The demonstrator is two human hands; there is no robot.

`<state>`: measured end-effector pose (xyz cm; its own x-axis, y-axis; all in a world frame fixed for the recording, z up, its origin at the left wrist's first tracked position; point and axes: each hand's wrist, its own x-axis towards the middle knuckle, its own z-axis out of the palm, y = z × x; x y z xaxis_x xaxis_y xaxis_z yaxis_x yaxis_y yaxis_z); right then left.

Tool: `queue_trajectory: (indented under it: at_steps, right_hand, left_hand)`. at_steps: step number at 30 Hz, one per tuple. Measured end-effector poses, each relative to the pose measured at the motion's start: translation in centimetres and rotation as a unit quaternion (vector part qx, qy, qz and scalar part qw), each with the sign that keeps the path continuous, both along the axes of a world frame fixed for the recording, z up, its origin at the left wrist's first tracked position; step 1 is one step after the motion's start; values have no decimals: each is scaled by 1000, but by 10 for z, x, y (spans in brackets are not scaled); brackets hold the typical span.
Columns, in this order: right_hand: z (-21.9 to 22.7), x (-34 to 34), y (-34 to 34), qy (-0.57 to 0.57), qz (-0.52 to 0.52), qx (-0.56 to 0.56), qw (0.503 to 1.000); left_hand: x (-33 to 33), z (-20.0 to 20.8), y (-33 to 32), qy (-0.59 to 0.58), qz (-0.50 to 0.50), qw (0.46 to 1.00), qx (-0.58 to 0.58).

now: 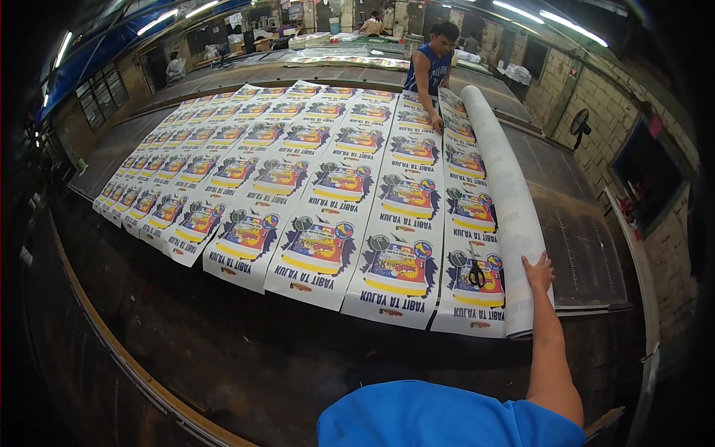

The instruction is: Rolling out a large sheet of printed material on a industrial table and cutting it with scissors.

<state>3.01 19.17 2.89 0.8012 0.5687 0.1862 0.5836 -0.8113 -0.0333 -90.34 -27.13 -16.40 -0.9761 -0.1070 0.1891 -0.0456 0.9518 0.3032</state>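
Observation:
My right hand [538, 272] rests against the near end of a long white roll of printed sheet [497, 171], its fingers stretched out over the curved side. To the left of the roll, a wide spread of printed strips [402, 223] covers the table, each repeating a colourful yellow, red and blue design. A pair of black-handled scissors [476, 273] lies on the strip beside the roll, a little left of my hand. My left hand is out of the picture.
Across the table a co-worker in a blue sleeveless shirt [430, 68] reaches a hand [436, 123] onto the strips. The long dark table [577, 238] extends right of the roll. A black fan [579, 127] hangs by the block wall [547, 82]. Other people and tables stand farther back.

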Motion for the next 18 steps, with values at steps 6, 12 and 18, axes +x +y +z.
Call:
queue_trajectory:
  at_steps: [6,12,18]
  right_hand:
    - [-2,-4,-2,-2,-4,-3,1000]
    - [-1,-4,-2,-1,-4,-3,1000]
    - [-2,-2,-2,-1,-3,-2,1000]
  left_hand:
    - [4,8,7,2,1,1000,-1]
    - [1,4,9,27,3,1000,-1]
    - [0,2,8,36,17,999,-19]
